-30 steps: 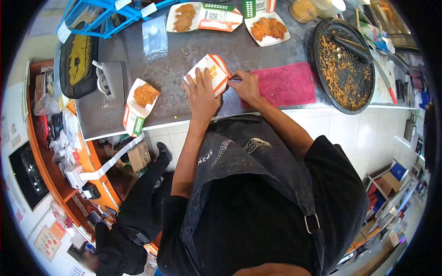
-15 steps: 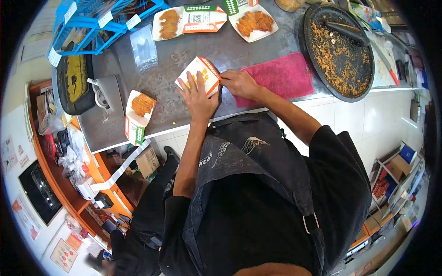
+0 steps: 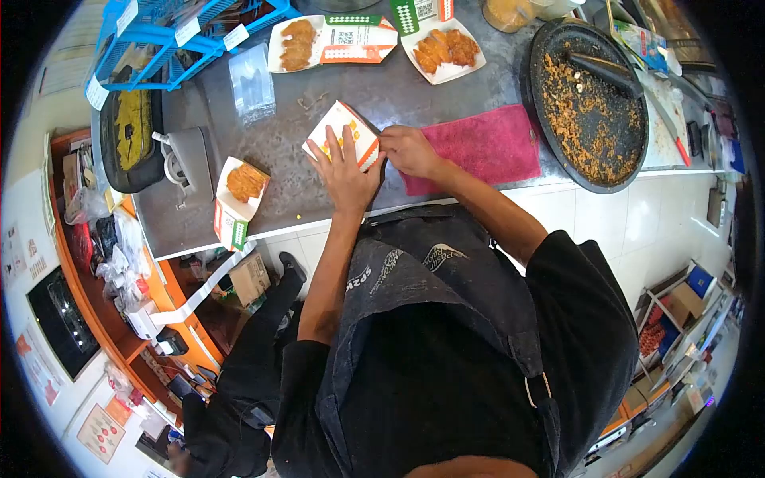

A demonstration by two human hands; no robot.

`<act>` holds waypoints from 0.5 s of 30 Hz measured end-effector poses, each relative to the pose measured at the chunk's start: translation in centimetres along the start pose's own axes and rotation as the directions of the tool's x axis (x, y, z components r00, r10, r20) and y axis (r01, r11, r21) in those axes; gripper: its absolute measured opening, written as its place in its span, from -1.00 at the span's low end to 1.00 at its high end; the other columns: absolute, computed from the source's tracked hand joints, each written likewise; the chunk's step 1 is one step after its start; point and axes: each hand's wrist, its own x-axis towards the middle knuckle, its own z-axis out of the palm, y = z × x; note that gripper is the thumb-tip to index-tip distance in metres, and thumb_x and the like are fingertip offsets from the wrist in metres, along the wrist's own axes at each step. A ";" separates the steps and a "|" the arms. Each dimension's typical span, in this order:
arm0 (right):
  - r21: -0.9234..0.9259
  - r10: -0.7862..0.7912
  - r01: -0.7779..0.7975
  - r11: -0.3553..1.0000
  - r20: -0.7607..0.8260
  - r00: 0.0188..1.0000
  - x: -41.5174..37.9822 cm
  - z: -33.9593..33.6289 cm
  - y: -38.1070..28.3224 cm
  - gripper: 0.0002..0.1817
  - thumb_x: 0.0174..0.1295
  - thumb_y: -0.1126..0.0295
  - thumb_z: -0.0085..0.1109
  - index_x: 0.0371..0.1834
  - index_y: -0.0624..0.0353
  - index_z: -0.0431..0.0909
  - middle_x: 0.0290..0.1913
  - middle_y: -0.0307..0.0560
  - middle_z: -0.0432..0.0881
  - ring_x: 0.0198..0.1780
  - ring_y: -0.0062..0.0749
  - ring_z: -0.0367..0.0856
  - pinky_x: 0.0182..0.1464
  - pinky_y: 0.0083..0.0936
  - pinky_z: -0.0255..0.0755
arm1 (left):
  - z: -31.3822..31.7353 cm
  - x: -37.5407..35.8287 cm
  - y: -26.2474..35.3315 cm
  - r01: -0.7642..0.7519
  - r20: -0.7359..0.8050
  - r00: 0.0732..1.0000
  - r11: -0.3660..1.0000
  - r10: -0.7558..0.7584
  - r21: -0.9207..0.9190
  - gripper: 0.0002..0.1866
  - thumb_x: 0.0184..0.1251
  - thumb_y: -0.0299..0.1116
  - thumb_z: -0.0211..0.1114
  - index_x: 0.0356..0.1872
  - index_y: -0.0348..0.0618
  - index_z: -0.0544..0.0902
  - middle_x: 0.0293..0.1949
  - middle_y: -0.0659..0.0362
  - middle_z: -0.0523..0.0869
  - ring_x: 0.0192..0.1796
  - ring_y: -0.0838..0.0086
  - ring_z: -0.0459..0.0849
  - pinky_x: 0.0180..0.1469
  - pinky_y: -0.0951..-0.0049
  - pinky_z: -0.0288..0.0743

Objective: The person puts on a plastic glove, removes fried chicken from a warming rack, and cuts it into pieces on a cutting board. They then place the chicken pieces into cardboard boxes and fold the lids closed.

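A white and orange paper food box (image 3: 329,130) lies closed on the grey counter in front of me. My left hand (image 3: 349,174) rests over its top with the fingers spread out flat. At the box's right corner, my right hand (image 3: 409,151) pinches the edge with its fingers drawn together. To the left stands an open paper box with fried food (image 3: 246,183) in it. Two more open boxes sit at the back, one with a browned fried piece (image 3: 298,45), the other with glazed fried pieces (image 3: 445,51).
A pink cloth (image 3: 478,147) lies right of my hands. Beyond it is a round black pan (image 3: 586,177) with brown crumbs and a dark-handled tool. A grey tape-dispenser-like device (image 3: 190,155), clear plastic bags (image 3: 253,84) and a blue rack (image 3: 171,60) are leftward. Another person in black (image 3: 239,390) is at lower left.
Both hands stay at the closed box with little movement. The view has shifted slightly, and the other person at lower left has moved, showing more leg and a shoe.
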 end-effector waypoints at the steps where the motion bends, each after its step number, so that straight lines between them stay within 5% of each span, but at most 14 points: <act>1: 0.073 0.073 -0.075 0.995 0.028 0.997 0.2 -0.5 0.1 -0.84 0.15 0.46 0.22 -0.23 0.25 0.66 -0.32 -0.01 0.68 -0.26 -0.14 0.68 -0.25 -0.27 0.55 | -0.2 0.2 0.1 0.004 0.017 1.000 1.000 -0.004 0.013 -0.08 0.13 0.13 0.41 0.45 -0.14 0.29 0.48 -0.18 0.19 0.43 -0.53 0.02 0.33 -0.49 -0.05; 5: 0.363 0.406 -0.506 0.782 0.319 0.856 0.9 -2.4 0.1 -0.79 0.19 0.49 0.21 -0.13 0.25 0.69 -0.28 0.04 0.75 -0.26 -0.30 0.75 -0.21 -0.37 0.59 | -1.6 0.9 1.0 0.035 0.131 0.990 0.995 -0.047 0.090 -0.03 0.12 0.15 0.41 0.48 -0.10 0.22 0.50 -0.14 0.14 0.44 -0.49 0.03 0.31 -0.51 -0.01; 8: 0.370 0.565 -0.685 0.627 0.389 0.728 1.2 -2.3 0.4 -0.73 0.18 0.46 0.26 -0.05 0.27 0.69 -0.25 0.08 0.77 -0.24 -0.38 0.77 -0.15 -0.45 0.61 | -2.6 1.5 1.6 0.055 0.267 0.956 0.971 -0.119 0.235 -0.09 0.10 0.08 0.41 0.47 -0.03 0.27 0.50 -0.14 0.14 0.47 -0.43 0.00 0.28 -0.54 0.02; 12: 0.306 0.610 -0.581 0.754 0.002 0.792 0.9 -1.3 -1.7 -0.62 0.10 0.39 0.36 0.00 0.31 0.66 -0.18 0.07 0.76 -0.23 -0.36 0.77 -0.12 -0.47 0.63 | -2.2 1.7 1.8 0.080 0.260 0.953 0.960 -0.153 0.269 -0.14 0.08 -0.08 0.42 0.47 0.07 0.29 0.48 -0.11 0.18 0.47 -0.40 0.03 0.27 -0.53 0.07; 15: 0.460 0.529 -0.443 0.770 -0.071 0.845 0.7 -0.2 -2.2 -0.60 0.10 0.38 0.36 0.00 0.34 0.64 -0.12 0.08 0.74 -0.21 -0.32 0.76 -0.12 -0.44 0.63 | -1.7 1.4 1.8 0.078 0.214 0.967 0.964 -0.135 0.255 -0.13 0.05 -0.10 0.44 0.45 0.02 0.31 0.45 -0.16 0.21 0.45 -0.41 0.05 0.29 -0.49 0.08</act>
